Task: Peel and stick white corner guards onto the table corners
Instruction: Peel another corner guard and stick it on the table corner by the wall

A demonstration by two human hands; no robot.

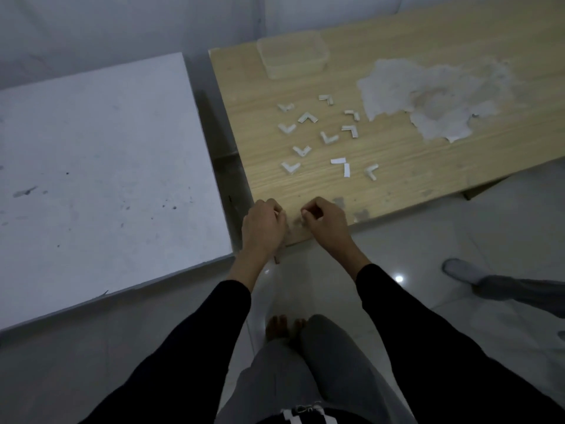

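Here left hand (pixel 263 223), right hand (pixel 324 222) curl (knuckles up) over table (pixel 397 185).

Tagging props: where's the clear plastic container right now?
Head view, upper centre: the clear plastic container sits near the far left corner of the wooden table, beyond the scattered white corner guards.

- The light wooden table (pixel 428 166) fills the upper right of the frame, with its near corner at centre.
- The left hand (pixel 264 221) and the right hand (pixel 324 220) sit just beside each other at that corner, fingers curled. A small white bit shows at each one's fingertips.
- White L-shaped corner guards (pixel 308 117) lie scattered above the hands.
- A clear rectangular plastic container (pixel 292 56) stands near the top.
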